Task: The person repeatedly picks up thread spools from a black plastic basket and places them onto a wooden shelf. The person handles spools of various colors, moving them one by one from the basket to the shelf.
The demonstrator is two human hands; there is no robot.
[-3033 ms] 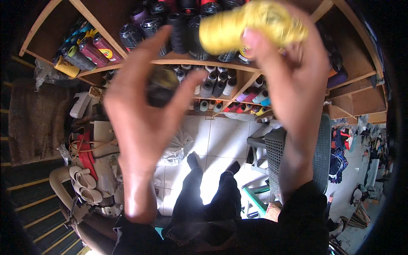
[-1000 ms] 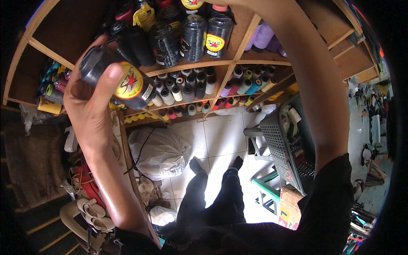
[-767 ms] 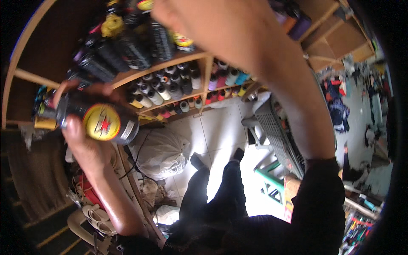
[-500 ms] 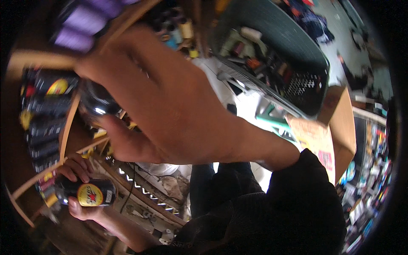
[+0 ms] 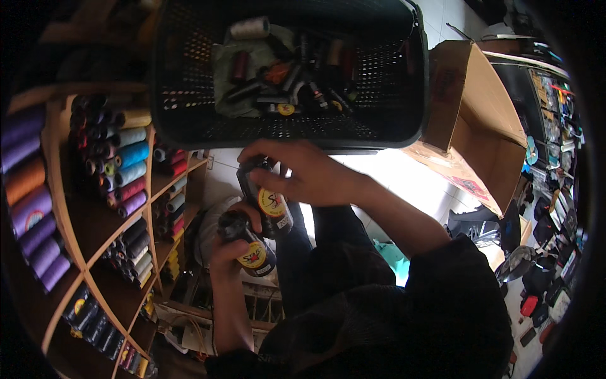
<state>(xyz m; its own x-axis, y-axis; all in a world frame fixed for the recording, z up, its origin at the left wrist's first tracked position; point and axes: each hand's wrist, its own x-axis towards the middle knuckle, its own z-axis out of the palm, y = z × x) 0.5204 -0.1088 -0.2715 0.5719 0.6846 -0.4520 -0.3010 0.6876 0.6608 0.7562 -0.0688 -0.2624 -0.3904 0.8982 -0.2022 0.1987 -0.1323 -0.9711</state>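
My left hand (image 5: 228, 252) is closed around a black thread spool (image 5: 257, 260) with a round yellow label. Held by my right hand (image 5: 309, 169) is a second black thread spool (image 5: 275, 211), marked the same way, its top partly covered by my fingers. The two spools are side by side, slightly tilted, in front of my legs. Just beyond my right hand stands a dark plastic basket (image 5: 290, 144) with perforated walls. Inside it lie loose spools, among them a white spool (image 5: 250, 28) and a dark red spool (image 5: 240, 66).
At the left rises a wooden shelf (image 5: 71, 240) of slanted compartments, stocked with purple spools (image 5: 47, 256), blue spools (image 5: 131, 153) and black spools (image 5: 95, 325). An open cardboard box (image 5: 486, 120) stands right of the basket. Clutter (image 5: 543, 278) covers the far right.
Both hands have moved away from the shelf to in front of my body, each carrying its black spool. My view has turned right, and the basket now appears straight ahead.
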